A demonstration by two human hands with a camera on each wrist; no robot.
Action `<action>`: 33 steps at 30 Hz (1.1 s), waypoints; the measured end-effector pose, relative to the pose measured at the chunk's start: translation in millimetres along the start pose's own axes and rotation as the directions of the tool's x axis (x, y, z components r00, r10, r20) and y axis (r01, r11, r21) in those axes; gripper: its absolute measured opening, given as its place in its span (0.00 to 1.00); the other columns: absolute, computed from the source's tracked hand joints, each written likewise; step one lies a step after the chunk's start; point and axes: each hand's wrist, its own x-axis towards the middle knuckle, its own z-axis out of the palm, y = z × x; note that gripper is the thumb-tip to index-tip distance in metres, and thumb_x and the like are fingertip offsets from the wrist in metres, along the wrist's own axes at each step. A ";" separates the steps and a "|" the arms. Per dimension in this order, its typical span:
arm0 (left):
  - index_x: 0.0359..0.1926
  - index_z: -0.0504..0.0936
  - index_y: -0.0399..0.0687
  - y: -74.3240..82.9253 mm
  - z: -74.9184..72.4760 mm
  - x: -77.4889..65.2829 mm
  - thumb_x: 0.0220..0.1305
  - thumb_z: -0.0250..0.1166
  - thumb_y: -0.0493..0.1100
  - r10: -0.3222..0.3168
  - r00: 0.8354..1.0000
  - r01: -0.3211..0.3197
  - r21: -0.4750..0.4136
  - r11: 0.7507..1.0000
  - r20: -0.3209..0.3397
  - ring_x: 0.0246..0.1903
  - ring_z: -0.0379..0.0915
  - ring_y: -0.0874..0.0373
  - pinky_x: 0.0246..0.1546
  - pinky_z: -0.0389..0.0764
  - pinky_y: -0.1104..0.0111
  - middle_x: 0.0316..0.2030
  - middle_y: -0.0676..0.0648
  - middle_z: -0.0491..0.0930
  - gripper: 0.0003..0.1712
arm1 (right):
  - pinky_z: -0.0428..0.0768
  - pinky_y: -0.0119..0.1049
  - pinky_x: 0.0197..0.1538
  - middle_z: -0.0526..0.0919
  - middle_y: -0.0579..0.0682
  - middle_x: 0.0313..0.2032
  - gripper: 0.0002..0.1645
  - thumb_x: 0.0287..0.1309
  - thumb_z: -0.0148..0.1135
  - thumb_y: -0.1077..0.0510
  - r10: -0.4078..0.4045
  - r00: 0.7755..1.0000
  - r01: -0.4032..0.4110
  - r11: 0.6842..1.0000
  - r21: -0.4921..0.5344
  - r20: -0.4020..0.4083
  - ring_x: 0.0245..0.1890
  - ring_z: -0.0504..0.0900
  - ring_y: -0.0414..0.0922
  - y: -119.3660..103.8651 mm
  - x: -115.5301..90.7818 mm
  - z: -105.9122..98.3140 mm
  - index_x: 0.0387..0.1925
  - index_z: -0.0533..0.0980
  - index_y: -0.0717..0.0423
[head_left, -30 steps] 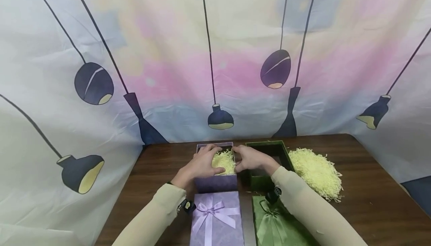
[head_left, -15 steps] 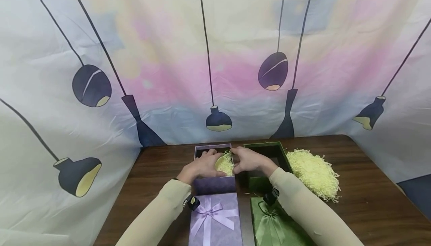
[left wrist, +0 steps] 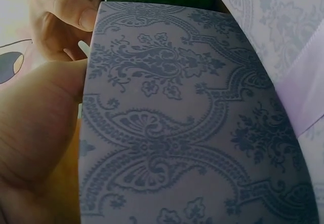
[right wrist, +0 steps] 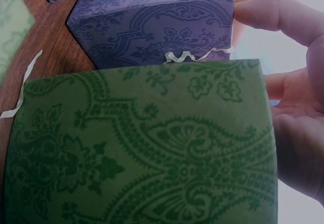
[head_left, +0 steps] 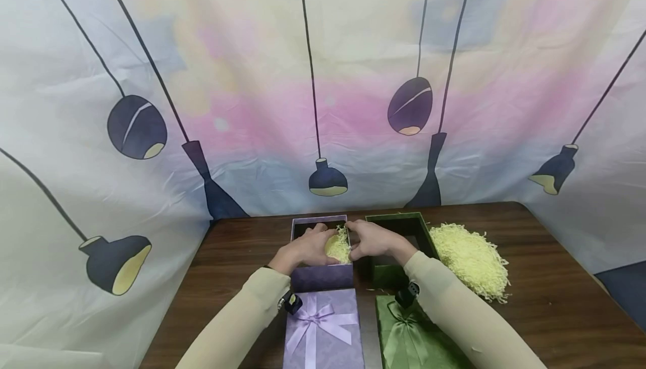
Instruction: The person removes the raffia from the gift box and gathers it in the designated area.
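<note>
An open purple box (head_left: 323, 276) stands at the far edge of the table, with yellow shredded paper (head_left: 339, 248) against its right side. Over that box, my left hand (head_left: 310, 245) reaches in and presses on the paper with thumb and fingers apart; its fingertips are partly hidden. My right hand (head_left: 375, 240) touches the purple box's right rim, thumb and fingers spread. In the right wrist view, the right thumb (right wrist: 260, 13) meets the purple box's edge. An open green box (head_left: 398, 276) stands beneath my right forearm.
On the right lies a heap of yellow shredded paper (head_left: 471, 262). Nearer me are a purple lid with a bow (head_left: 323, 335) and a green lid with a bow (head_left: 414, 338). A printed curtain (head_left: 262, 105) hangs behind the wooden table (head_left: 227, 257).
My left hand has shifted slightly to the right, and the shredded paper in the purple box sits closer to its right wall. My right hand keeps its place at the rim.
</note>
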 end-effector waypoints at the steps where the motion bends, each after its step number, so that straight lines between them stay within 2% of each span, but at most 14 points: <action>1: 0.69 0.68 0.50 -0.2 0.3 1.0 0.53 0.71 0.60 0.005 1.000 -0.005 0.007 1.000 0.004 0.57 0.67 0.37 0.52 0.74 0.47 0.63 0.40 0.66 0.45 | 0.81 0.41 0.50 0.67 0.67 0.64 0.54 0.42 0.71 0.62 0.004 1.000 -0.004 1.000 0.004 0.001 0.55 0.79 0.52 -0.2 -0.3 -0.4 0.70 0.56 0.72; 8: 0.68 0.69 0.51 -0.2 -2.6 2.7 0.53 0.72 0.58 0.021 0.999 -0.022 0.021 1.000 0.048 0.59 0.65 0.32 0.54 0.72 0.43 0.64 0.36 0.65 0.43 | 0.78 0.44 0.55 0.70 0.66 0.62 0.53 0.41 0.72 0.59 -0.009 1.000 0.008 0.999 -0.049 -0.015 0.58 0.75 0.54 -0.1 0.5 -0.9 0.69 0.59 0.72; 16: 0.68 0.69 0.53 0.6 -0.5 9.8 0.51 0.72 0.59 0.028 0.996 -0.032 0.042 0.999 0.083 0.57 0.68 0.36 0.54 0.73 0.46 0.61 0.39 0.68 0.45 | 0.76 0.46 0.57 0.71 0.66 0.60 0.53 0.40 0.72 0.59 -0.012 1.000 0.011 0.998 -0.055 -0.016 0.58 0.74 0.53 -0.1 1.0 -1.1 0.68 0.59 0.73; 27: 0.71 0.64 0.55 -0.8 3.1 16.5 0.54 0.70 0.57 0.006 0.985 -0.015 0.051 0.999 0.175 0.60 0.66 0.37 0.56 0.72 0.47 0.64 0.40 0.65 0.45 | 0.79 0.40 0.51 0.71 0.66 0.59 0.54 0.39 0.72 0.61 -0.020 1.000 0.020 1.000 -0.005 -0.015 0.53 0.78 0.50 2.7 0.3 0.8 0.68 0.59 0.74; 30: 0.71 0.64 0.54 -3.4 3.8 18.2 0.54 0.70 0.57 0.020 0.984 -0.028 0.046 0.999 0.176 0.60 0.66 0.38 0.57 0.71 0.47 0.63 0.39 0.66 0.45 | 0.80 0.39 0.50 0.72 0.66 0.58 0.53 0.39 0.72 0.62 -0.030 0.999 0.030 0.999 0.019 -0.013 0.50 0.81 0.50 1.3 1.0 1.1 0.67 0.59 0.75; 33: 0.72 0.63 0.54 -6.6 3.9 20.0 0.54 0.71 0.55 0.031 0.984 -0.039 0.044 0.998 0.175 0.59 0.68 0.40 0.56 0.73 0.49 0.62 0.40 0.67 0.46 | 0.80 0.39 0.50 0.73 0.65 0.57 0.53 0.38 0.72 0.61 -0.033 0.999 0.033 0.999 -0.010 -0.023 0.50 0.80 0.50 0.9 2.2 0.0 0.67 0.60 0.75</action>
